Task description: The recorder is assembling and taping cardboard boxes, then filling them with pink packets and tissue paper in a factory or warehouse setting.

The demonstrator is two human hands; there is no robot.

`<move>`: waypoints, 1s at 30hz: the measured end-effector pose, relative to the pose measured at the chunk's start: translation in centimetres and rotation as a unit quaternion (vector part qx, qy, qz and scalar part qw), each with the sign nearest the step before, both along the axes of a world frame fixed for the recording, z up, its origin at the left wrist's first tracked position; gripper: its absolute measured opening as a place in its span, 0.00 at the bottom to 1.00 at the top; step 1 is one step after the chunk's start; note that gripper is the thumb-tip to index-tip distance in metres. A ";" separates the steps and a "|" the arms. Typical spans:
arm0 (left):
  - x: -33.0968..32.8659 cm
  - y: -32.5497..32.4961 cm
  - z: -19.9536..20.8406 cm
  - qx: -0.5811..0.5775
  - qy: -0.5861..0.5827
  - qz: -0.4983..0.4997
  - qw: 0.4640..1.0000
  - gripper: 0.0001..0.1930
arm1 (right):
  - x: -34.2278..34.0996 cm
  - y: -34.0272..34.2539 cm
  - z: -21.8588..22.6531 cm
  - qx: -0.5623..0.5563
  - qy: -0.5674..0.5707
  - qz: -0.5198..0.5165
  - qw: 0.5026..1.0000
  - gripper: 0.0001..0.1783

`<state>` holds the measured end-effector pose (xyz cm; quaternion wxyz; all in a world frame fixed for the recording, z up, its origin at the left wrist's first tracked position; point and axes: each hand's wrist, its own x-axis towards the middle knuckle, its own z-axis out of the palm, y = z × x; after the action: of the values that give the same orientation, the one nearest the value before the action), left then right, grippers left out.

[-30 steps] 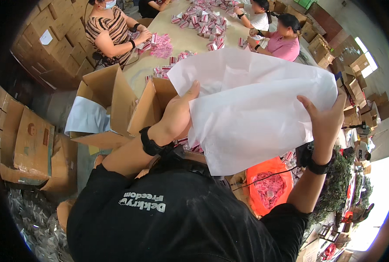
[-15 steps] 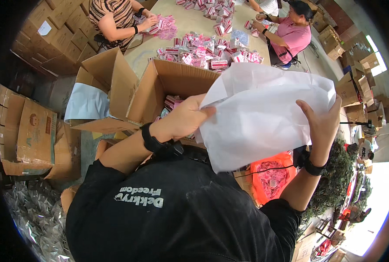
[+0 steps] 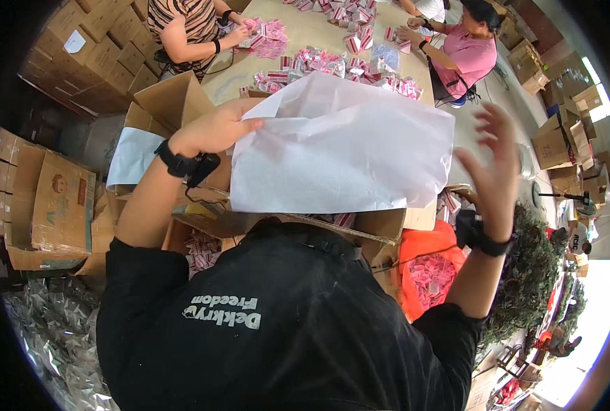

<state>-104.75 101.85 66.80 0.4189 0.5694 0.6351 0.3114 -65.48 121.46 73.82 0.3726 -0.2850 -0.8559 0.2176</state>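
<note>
A large sheet of thin white paper (image 3: 346, 154) spreads over an open cardboard box (image 3: 381, 225) in front of me and hides most of its inside. My left hand (image 3: 217, 129) pinches the sheet's left edge between thumb and fingers. Off the sheet's right side, my right hand (image 3: 493, 164) is raised with its fingers apart and somewhat blurred, holding nothing. Some pink-and-white packs show below the sheet's lower edge.
Pink-and-white packs (image 3: 312, 63) are heaped on the table (image 3: 229, 68), where co-workers sit at both sides. An open carton (image 3: 171, 103) with white paper over its edge stands left. An orange bag (image 3: 414, 246) of pink pieces lies right. Stacked cartons (image 3: 106, 41) line the back left.
The sheet has moved left and now lies spread over the box. My left hand has shifted left with it. My right hand has let go of the sheet.
</note>
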 end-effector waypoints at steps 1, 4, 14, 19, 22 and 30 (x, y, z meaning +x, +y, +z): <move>-0.6 0.7 -0.5 -0.002 0.013 -0.010 1.000 0.20 | -1.5 -0.2 -0.5 0.004 -0.041 0.062 0.997 0.47; -1.6 2.0 -1.9 0.012 -0.055 -0.083 0.995 0.17 | -6.2 -0.3 -3.5 0.086 -0.159 0.191 0.965 0.49; -0.6 4.9 -5.6 0.044 0.312 -0.089 0.945 0.20 | -15.0 1.4 -9.0 0.116 -0.618 0.134 0.766 0.33; 0.9 5.3 -6.8 -0.183 0.487 -0.166 0.838 0.19 | -17.2 -1.1 -11.0 0.101 -0.555 0.167 0.809 0.28; 3.2 3.8 -5.6 0.041 0.583 -0.043 0.810 0.17 | -18.0 -1.9 -12.7 0.042 -0.619 0.182 0.763 0.26; 8.9 9.4 -6.8 -0.167 0.419 -0.468 0.760 0.14 | -18.6 -1.8 -17.2 -0.005 -0.658 0.243 0.713 0.29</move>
<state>-95.85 111.23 60.04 0.2925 0.7905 0.4438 -0.3042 -84.12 119.69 56.64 -0.3518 -0.1404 -0.9234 0.0627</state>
